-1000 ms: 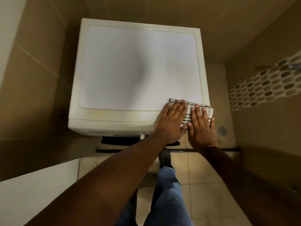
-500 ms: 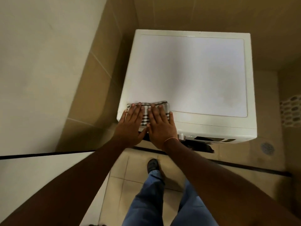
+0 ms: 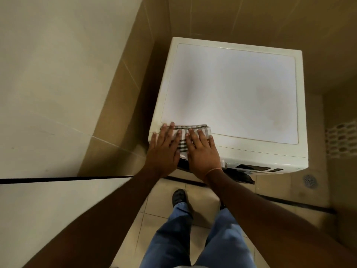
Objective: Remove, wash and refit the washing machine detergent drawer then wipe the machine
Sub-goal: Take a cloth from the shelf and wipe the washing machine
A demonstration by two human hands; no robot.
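Head view shows a white washing machine (image 3: 229, 93) from above; a striped cloth (image 3: 185, 135) lies on its top at the 7 o'clock corner; the left hand (image 3: 164, 149) and right hand (image 3: 201, 151) lie flat side by side on the cloth, fingers straight, pressing down; a floor drain (image 3: 310, 180) sits at 4 o'clock.

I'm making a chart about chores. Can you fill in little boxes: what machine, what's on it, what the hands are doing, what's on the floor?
machine: white washing machine, seen from above
on it: striped cloth at front left corner
left hand: flat on cloth
right hand: flat on cloth
floor: tiles, round drain
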